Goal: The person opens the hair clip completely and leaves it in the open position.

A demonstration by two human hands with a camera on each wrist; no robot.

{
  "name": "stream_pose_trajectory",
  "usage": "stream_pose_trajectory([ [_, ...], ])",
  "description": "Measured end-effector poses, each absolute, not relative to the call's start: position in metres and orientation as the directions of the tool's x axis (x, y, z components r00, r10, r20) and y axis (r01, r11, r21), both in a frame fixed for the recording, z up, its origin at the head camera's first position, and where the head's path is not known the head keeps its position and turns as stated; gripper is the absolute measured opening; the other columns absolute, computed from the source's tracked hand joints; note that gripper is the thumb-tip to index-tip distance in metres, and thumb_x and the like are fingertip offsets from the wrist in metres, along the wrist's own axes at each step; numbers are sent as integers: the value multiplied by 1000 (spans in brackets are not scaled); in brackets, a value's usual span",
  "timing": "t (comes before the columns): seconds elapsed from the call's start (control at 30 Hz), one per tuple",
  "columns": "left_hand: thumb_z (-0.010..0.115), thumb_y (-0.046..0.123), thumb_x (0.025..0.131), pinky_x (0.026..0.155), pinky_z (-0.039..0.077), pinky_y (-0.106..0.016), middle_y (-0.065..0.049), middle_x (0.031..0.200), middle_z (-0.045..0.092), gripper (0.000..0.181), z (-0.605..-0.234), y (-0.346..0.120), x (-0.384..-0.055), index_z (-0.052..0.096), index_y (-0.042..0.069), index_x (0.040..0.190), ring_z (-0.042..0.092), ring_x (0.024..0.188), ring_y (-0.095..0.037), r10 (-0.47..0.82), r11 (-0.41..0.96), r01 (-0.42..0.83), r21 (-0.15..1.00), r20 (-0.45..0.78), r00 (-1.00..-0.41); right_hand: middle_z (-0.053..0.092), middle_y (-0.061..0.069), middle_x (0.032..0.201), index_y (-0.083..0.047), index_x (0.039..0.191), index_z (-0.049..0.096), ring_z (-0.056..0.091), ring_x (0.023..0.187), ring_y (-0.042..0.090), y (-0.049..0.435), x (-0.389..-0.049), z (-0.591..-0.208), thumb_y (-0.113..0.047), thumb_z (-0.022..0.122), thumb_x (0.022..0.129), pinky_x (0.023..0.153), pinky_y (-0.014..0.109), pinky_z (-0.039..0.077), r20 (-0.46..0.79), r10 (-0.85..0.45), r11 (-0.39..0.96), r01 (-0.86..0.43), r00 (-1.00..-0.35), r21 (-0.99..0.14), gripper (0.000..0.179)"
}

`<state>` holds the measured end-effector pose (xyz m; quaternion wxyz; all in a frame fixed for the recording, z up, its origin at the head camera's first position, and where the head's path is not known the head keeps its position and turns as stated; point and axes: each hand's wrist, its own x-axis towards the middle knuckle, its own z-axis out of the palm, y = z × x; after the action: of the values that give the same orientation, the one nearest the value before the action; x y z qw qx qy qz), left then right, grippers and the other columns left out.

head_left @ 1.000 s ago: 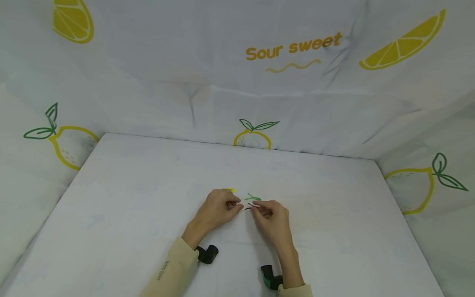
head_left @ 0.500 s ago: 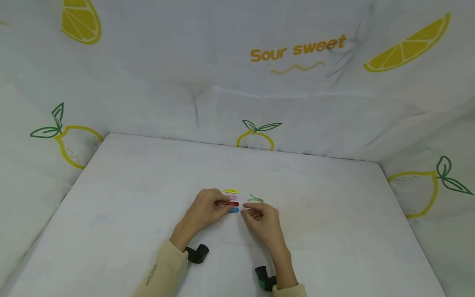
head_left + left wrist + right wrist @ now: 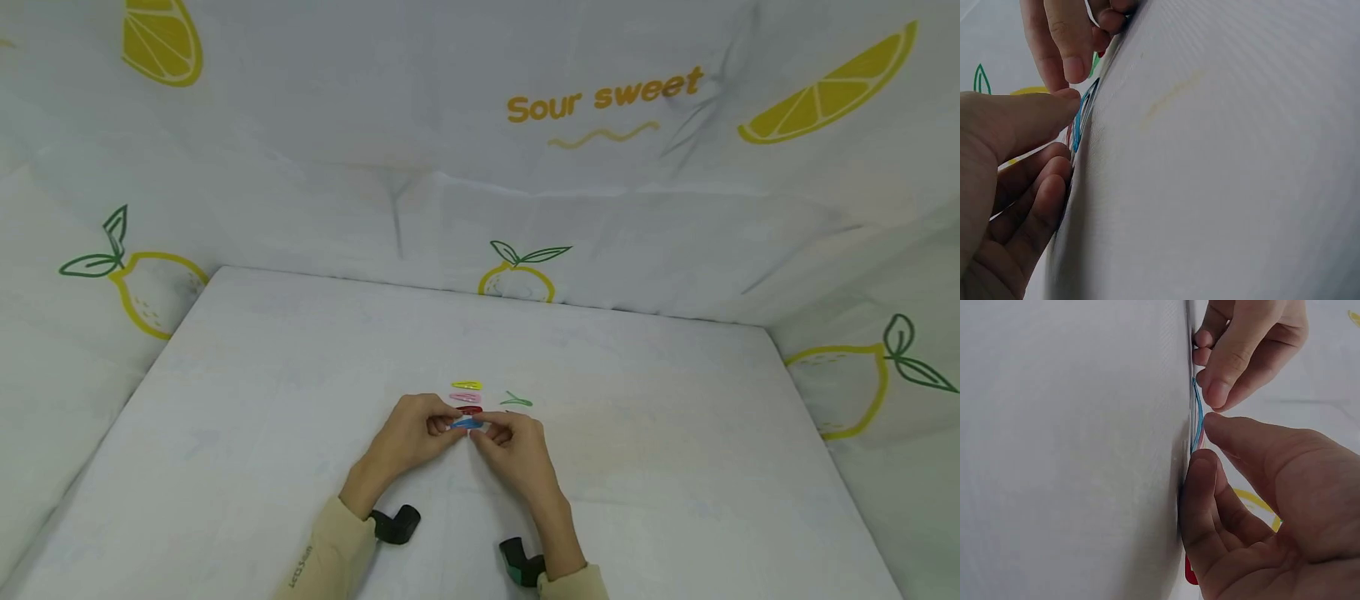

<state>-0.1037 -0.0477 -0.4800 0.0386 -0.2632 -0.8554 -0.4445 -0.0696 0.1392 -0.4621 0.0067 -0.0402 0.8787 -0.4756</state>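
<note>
A blue snap hair clip (image 3: 468, 423) lies at the front of a short column of clips. My left hand (image 3: 412, 429) pinches its left end between thumb and fingers, while my right hand (image 3: 521, 450) holds the right end. The wrist views show the blue clip low against the table, its arm slightly bowed, with fingertips at both ends. Just behind it is a red hair clip (image 3: 470, 409), partly covered by fingertips. Farther back lie a pink hair clip (image 3: 466, 397) and a yellow hair clip (image 3: 467, 385), both flat.
A green hair clip (image 3: 516, 400) lies sprung apart to the right of the column. Beside it, a red clip (image 3: 1191, 572) is mostly hidden behind my right hand. White cloth with lemon prints (image 3: 517, 283) walls the table (image 3: 315, 350) at the back and sides.
The right hand has moved left from beside the green clip to the blue clip. The left hand has drawn back slightly, uncovering the pink and yellow clips. Both hands now meet at the blue one.
</note>
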Motion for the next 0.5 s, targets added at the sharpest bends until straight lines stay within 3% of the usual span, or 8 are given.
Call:
stream_pose_trajectory([
  [0.5, 84, 8, 83, 59, 45, -15, -1, 76, 68, 12, -481, -46, -106, 81, 2, 93, 50, 65, 0, 442, 505, 458, 732, 237, -865, 62, 6, 67, 0, 108, 79, 53, 59, 3, 137, -73, -463, 0, 76, 87, 54, 15, 46, 19, -101, 598, -76, -995, -798, 21],
])
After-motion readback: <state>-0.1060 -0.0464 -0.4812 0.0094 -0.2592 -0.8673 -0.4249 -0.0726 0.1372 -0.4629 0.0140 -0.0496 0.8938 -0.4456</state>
